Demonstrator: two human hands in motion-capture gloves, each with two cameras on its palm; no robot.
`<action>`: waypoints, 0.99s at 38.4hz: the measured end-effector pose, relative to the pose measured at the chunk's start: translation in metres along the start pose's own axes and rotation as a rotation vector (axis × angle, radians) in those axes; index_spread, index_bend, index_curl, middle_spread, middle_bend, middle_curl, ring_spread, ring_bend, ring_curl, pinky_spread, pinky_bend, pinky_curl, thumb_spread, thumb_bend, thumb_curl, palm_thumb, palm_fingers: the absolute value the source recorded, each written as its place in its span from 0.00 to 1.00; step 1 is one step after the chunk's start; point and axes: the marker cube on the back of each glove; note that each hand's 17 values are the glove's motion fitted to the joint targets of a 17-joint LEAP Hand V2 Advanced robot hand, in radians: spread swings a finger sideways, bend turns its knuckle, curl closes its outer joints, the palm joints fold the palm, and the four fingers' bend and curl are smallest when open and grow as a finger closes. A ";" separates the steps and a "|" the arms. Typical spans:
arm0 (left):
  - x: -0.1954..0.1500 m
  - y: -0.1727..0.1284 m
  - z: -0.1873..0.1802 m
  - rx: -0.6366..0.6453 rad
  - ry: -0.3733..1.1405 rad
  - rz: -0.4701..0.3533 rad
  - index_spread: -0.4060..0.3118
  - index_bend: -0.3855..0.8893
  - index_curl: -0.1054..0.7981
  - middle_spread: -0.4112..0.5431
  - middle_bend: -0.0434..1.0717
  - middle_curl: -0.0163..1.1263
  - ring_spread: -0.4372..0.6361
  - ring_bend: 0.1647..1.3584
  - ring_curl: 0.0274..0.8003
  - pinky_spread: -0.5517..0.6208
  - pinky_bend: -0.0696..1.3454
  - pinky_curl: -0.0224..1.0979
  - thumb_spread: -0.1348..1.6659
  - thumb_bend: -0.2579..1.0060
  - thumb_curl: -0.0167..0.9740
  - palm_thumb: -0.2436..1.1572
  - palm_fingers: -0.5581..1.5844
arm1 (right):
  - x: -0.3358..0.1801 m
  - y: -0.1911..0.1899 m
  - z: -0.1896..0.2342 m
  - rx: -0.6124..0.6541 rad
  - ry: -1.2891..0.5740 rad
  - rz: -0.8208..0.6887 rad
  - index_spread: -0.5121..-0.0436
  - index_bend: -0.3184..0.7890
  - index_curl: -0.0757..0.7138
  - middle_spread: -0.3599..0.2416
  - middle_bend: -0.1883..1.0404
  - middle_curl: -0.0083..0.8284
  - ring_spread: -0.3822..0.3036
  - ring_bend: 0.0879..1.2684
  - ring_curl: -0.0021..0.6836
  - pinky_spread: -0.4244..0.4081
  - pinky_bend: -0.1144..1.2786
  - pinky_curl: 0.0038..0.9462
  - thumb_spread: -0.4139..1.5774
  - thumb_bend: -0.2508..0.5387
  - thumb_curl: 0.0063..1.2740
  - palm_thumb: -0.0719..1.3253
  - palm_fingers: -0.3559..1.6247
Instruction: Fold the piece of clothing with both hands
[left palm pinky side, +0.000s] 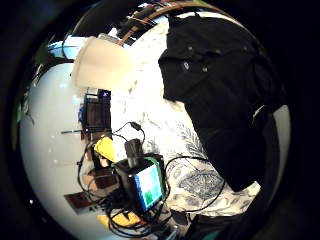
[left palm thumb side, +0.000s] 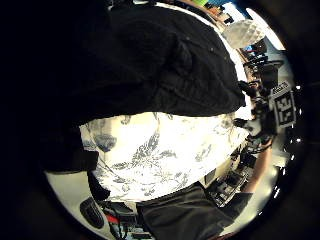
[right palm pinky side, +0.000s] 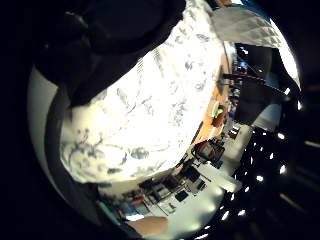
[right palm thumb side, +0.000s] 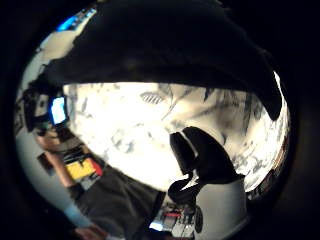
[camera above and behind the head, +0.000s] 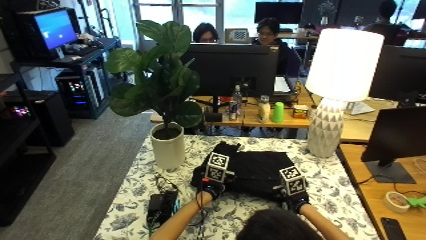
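Note:
A black piece of clothing lies bunched on the flowered tablecloth in the middle of the table. My left hand is at its near left corner and my right hand at its near right edge. The right thumb side palm view shows the right hand's fingers loosely curled over bare tablecloth, apart from the clothing, with nothing between them. In the left thumb side palm view the clothing is close to the palm. Whether the left hand holds cloth is hidden.
A potted plant stands left of the clothing and a white lamp at the far right corner. A black device with cables lies near the front left. A wooden desk adjoins on the right.

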 end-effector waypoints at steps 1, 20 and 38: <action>-0.002 0.000 -0.005 0.004 0.002 -0.002 0.26 0.41 0.51 0.16 0.44 0.39 0.11 0.35 0.41 0.17 0.42 0.35 0.88 0.45 0.31 0.60 0.81 | 0.001 -0.003 0.006 0.005 0.005 0.014 0.46 0.37 0.31 0.58 0.35 0.43 0.64 0.43 0.47 0.80 0.57 0.36 0.78 0.30 0.21 0.47 0.37; -0.012 0.095 -0.053 -0.245 0.117 0.218 0.26 0.40 0.51 0.11 0.47 0.46 0.08 0.38 0.50 0.17 0.38 0.38 0.97 0.50 0.33 0.58 0.79 | 0.018 0.011 0.004 -0.212 -0.056 -0.247 0.52 0.45 0.47 0.32 0.49 0.54 0.24 0.51 0.58 0.21 0.53 0.38 0.79 0.52 0.28 0.78 0.83; -0.046 -0.004 -0.163 -0.091 0.056 0.025 0.26 0.41 0.52 0.09 0.48 0.52 0.08 0.43 0.55 0.16 0.35 0.39 0.97 0.53 0.39 0.55 0.81 | 0.066 -0.086 -0.121 -0.207 0.073 0.027 0.51 0.44 0.56 0.25 0.48 0.56 0.19 0.49 0.61 0.12 0.51 0.41 0.79 0.42 0.25 0.78 0.85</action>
